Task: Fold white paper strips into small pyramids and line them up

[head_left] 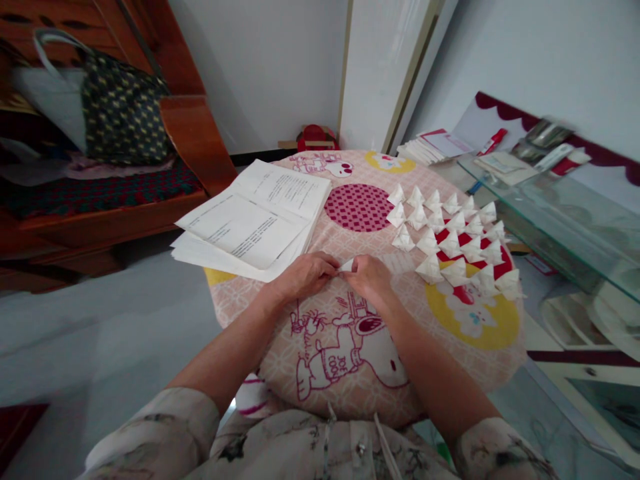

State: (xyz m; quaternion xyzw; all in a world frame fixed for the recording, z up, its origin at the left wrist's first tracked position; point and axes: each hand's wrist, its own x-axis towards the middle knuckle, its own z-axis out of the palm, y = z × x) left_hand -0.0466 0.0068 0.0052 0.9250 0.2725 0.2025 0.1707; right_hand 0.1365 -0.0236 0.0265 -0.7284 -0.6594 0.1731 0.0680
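Over the middle of a round cloth-covered table (310,347), my left hand (313,275) and my right hand (370,277) meet, fingers closed. Between them they pinch a small folded piece of white paper (347,266); most of it is hidden by the fingers. Beyond my left hand lies a stack of printed paper sheets (250,220), loose and overlapping. To the right of my right hand stand several small folded paper boats (451,243) with pointed tips, set out in rows.
A glass shelf (560,207) holding cups and boxes adjoins the table's right side. More papers (425,148) lie at the far right. A wooden bench (125,213) with a patterned bag (123,110) stands at left. Behind the table is a red object (317,137).
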